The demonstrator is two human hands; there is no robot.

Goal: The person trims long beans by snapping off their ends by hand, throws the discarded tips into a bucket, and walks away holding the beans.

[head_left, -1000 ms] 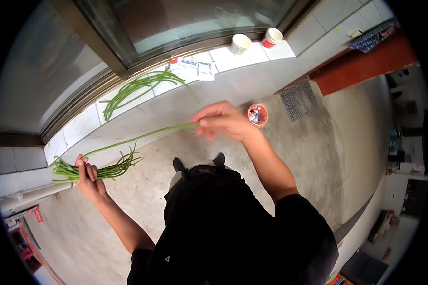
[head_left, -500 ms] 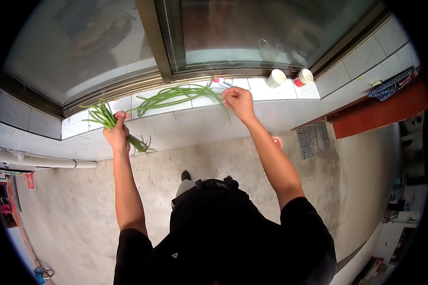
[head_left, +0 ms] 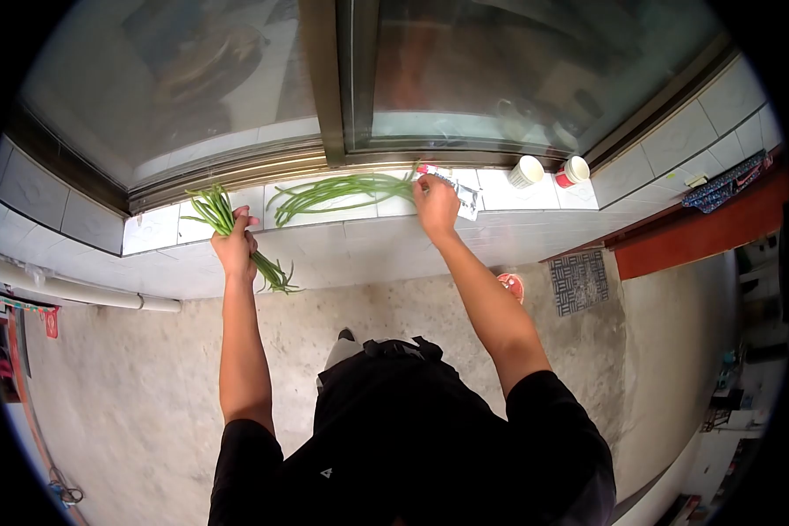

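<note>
My left hand point(head_left: 235, 250) is closed around a bundle of cut green long beans point(head_left: 209, 210), their pieces sticking out above and below the fist. More long beans point(head_left: 337, 193), uncut and lying lengthwise, rest on the white tiled sill point(head_left: 280, 224). At their right end, the fingertips of my right hand point(head_left: 437, 206) are pinched together on a bean; the hand partly covers these ends. Just behind and beside my right hand lies a white packet point(head_left: 467, 195) with red and dark print, partly hidden by the fingers.
Two paper cups stand on the sill to the right, a white one point(head_left: 526, 172) and a red-and-white one point(head_left: 572, 172). Behind the sill is a sliding window point(head_left: 324, 88). A red round object point(head_left: 511, 287) and a patterned mat point(head_left: 579, 282) lie on the floor.
My right hand has come down over the right bean ends, in front of the packet. The bean end that hung over the sill edge no longer shows. The left hand keeps its bundle.
</note>
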